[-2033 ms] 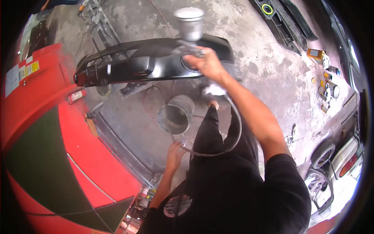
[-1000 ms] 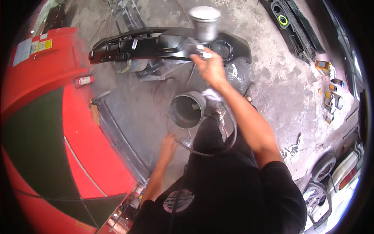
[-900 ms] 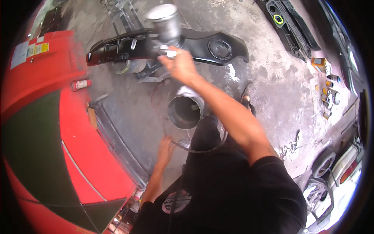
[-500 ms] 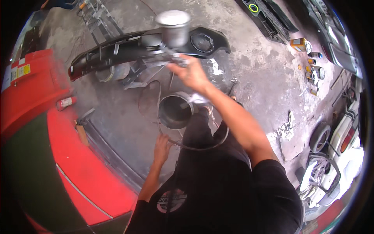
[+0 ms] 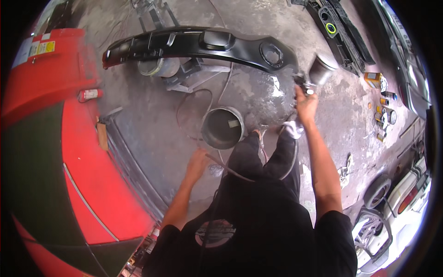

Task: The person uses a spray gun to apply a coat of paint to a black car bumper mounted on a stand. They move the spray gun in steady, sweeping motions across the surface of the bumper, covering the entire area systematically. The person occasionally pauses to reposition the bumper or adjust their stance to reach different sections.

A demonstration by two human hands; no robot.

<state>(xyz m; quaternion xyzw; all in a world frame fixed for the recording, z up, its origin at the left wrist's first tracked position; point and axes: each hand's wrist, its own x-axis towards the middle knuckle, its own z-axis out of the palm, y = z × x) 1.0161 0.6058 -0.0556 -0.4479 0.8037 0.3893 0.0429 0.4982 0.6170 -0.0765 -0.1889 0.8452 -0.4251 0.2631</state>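
My right hand [image 5: 306, 107] is wrapped round the handle of a spray gun [image 5: 305, 84] with a silvery metal cup [image 5: 322, 70] on top. The gun is out past the right end of a black car bumper [image 5: 191, 45], apart from it. Below that hand, a white cloth-like piece [image 5: 294, 129] hangs along the dark air hose [image 5: 236, 174]. The hose loops in front of my legs to my left hand [image 5: 197, 165], which is blurred but looks closed on it. A grey bucket [image 5: 223, 128] stands just ahead of my left hand.
The bumper rests on a metal stand [image 5: 182, 76] beside a tub [image 5: 159, 68]. Red car panels [image 5: 87, 184] fill the left side, with a red can [image 5: 90, 95] on them. At right are several small cans [image 5: 383, 111], a black trim part [image 5: 334, 37] and a tyre [image 5: 377, 190].
My right hand has swung the spray gun from above the bumper's middle to beyond its right end. My left hand has shifted slightly up and right. The whole view has turned somewhat.
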